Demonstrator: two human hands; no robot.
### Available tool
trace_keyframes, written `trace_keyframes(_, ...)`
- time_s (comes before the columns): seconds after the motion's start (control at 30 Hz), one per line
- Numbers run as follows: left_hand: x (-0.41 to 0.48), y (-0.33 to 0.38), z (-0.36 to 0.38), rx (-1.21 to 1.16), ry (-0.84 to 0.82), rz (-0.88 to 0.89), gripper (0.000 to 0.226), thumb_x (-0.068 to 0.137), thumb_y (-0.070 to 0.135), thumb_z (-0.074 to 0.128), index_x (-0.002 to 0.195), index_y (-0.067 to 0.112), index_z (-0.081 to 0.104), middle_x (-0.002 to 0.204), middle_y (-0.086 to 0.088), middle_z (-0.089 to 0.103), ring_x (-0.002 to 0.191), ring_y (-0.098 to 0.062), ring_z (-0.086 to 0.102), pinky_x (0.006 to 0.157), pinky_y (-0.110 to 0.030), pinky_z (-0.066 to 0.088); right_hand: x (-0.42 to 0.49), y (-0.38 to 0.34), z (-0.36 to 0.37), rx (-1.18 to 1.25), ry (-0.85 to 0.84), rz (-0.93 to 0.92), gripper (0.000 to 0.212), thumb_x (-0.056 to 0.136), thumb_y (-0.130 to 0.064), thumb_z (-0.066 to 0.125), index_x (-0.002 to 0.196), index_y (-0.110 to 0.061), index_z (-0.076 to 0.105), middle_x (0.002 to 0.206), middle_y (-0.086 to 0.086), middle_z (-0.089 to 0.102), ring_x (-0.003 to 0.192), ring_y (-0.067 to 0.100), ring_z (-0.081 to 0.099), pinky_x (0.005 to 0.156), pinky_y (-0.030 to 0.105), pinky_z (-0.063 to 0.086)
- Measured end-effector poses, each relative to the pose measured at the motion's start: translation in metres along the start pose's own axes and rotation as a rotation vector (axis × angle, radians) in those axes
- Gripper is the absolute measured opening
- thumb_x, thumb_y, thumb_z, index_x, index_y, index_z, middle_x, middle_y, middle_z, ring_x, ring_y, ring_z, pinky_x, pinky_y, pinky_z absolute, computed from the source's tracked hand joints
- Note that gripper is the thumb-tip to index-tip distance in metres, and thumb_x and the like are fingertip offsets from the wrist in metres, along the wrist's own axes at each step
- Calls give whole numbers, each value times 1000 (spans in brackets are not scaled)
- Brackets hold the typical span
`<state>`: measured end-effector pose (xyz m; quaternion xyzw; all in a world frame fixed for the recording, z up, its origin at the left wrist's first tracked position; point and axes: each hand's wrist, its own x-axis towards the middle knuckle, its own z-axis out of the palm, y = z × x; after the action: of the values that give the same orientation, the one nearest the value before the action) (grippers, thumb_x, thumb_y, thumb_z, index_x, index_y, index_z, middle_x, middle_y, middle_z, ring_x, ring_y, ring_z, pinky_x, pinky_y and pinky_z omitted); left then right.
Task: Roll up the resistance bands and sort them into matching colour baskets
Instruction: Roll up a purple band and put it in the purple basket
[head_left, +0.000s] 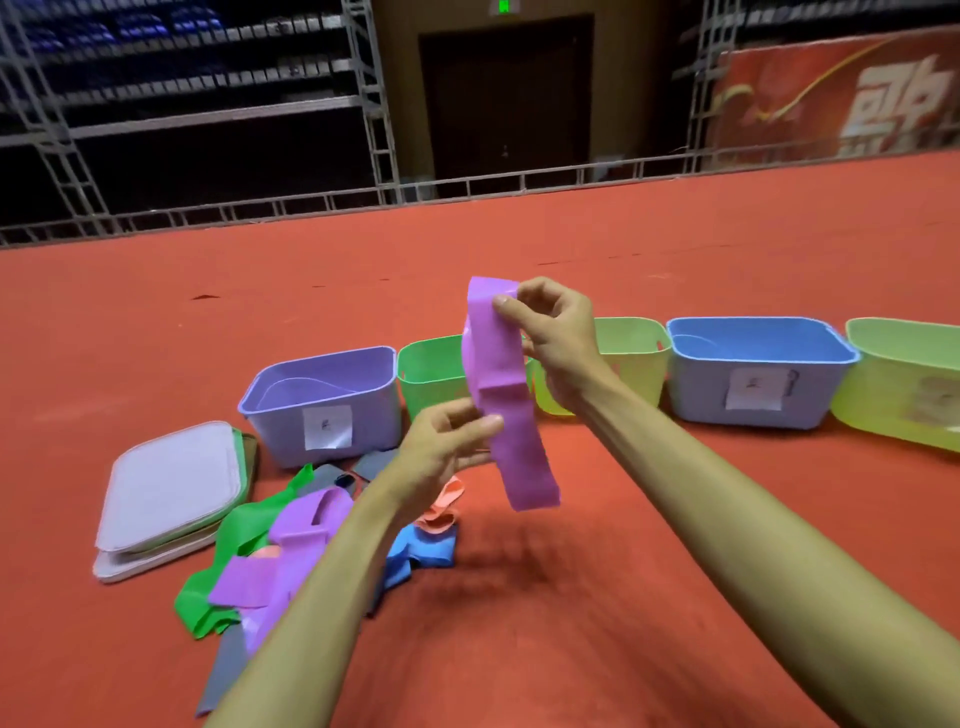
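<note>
- Your two bare forearms reach in from the near edge, above the red floor (675, 249).
- Near left, a loose pile of bands lies on the floor: a green band (239, 525) at the left edge, loose purple bands (296, 530) over it, a grey band (228, 670) running toward you, and a blue band (421, 553) with an orange band (441, 512) just beyond it on the right side.
- Left of the pile sits a stack of pale flat lids (171, 483), tilted against one another.
- Your left hand (447, 447) is above the pile; its thumb and fingers pinch the middle of the held purple band (514, 462).
- That band is up in the air, between both hands, hanging almost upright with its lower end free and clear of the floor. It is still flat, not rolled.
- Your right hand (561, 343) is higher and farther out; its thumb and fingers pinch the band's top end, where it folds over.
- Behind your hands a row of baskets stands on the floor, left to right: a purple basket (322, 400) with a white label, a green basket (431, 374) touching it, a yellow basket (628, 358) partly hidden by your right hand, a blue basket (758, 374) with a white label, and a second yellow basket (904, 384) cut off at the right edge.
- Far back, a grey metal railing (467, 187) borders the floor, with a dark door (504, 98) behind it and a red banner (841, 98) at far right.
</note>
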<state>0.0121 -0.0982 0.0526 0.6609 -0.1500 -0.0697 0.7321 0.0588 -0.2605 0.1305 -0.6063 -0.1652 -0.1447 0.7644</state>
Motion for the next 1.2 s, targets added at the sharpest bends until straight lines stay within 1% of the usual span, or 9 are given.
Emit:
trace_keyframes(0.1, 5, -30, 38, 20, -46, -9, 21, 76, 23, 81, 97, 21, 83, 97, -1, 79, 88, -10, 72, 79, -27, 59, 3, -6, -44, 15, 87, 40, 23, 89, -10, 77, 73, -21, 63, 73, -5, 58, 77, 17, 51, 64, 29, 42)
trace_keyframes(0.3, 11, -75, 92, 24, -42, -104, 23, 77, 25, 85, 96, 12, 80, 96, -8, 77, 91, -17, 70, 90, -40, 58, -2, 0, -124, -37, 189, 207, 23, 98, -6, 66, 79, -16, 58, 77, 4, 60, 69, 14, 58, 63, 29, 46)
trace_keyframes(0.4, 13, -85, 113, -40, 10, -169, 22, 78, 31, 80, 84, 11, 77, 82, -5, 73, 70, -11, 69, 69, -27, 59, -9, 11, -154, -194, 167, 292, 22, 101, -11, 62, 82, -19, 53, 85, 11, 58, 81, 22, 58, 62, 27, 50)
trace_keyframes(0.5, 22, -92, 129, -126, 61, -259, 32, 89, 38, 70, 94, 7, 68, 64, 0, 51, 49, -9, 46, 45, -18, 38, -21, 17, -169, -235, 145, 314, 25, 103, -11, 60, 80, -19, 52, 83, 9, 60, 75, 21, 57, 54, 22, 48)
trace_keyframes(0.63, 40, -101, 143, -101, 72, -290, 23, 101, 40, 60, 97, 18, 67, 70, -11, 54, 48, -16, 51, 46, -22, 45, -36, 10, -178, -121, -25, 392, 6, 96, -5, 67, 100, -2, 70, 96, 16, 77, 85, 22, 74, 69, 28, 58)
trace_keyframes(0.73, 49, -100, 153, -84, 23, -238, 19, 103, 26, 58, 90, 14, 64, 63, -5, 57, 44, -12, 54, 44, -21, 45, -43, 4, -190, -65, -133, 432, 28, 91, 8, 64, 118, 3, 70, 103, 11, 78, 89, 17, 74, 72, 28, 60)
trace_keyframes(0.9, 60, -106, 162, -55, 20, -172, 18, 103, 15, 58, 90, 8, 68, 63, -6, 52, 45, -12, 46, 43, -20, 44, -48, -1, -210, -154, -83, 372, 30, 91, 11, 61, 118, 1, 70, 113, 16, 76, 98, 20, 71, 86, 39, 60)
trace_keyframes(1.03, 68, -113, 168, -3, 130, -244, 16, 102, 8, 58, 90, 4, 68, 66, -9, 53, 37, -10, 47, 37, -19, 41, -52, -1, -214, -400, 2, 316, 25, 91, 10, 65, 114, 1, 65, 85, 5, 78, 76, 9, 71, 62, 22, 56)
trace_keyframes(1.2, 73, -132, 153, -5, 345, -345, 28, 97, 0, 53, 81, 6, 75, 59, -7, 64, 42, -10, 56, 42, -20, 50, -53, -17, -215, -493, 111, 239, 28, 88, 9, 67, 95, -16, 56, 82, 11, 75, 67, 16, 65, 55, 24, 48)
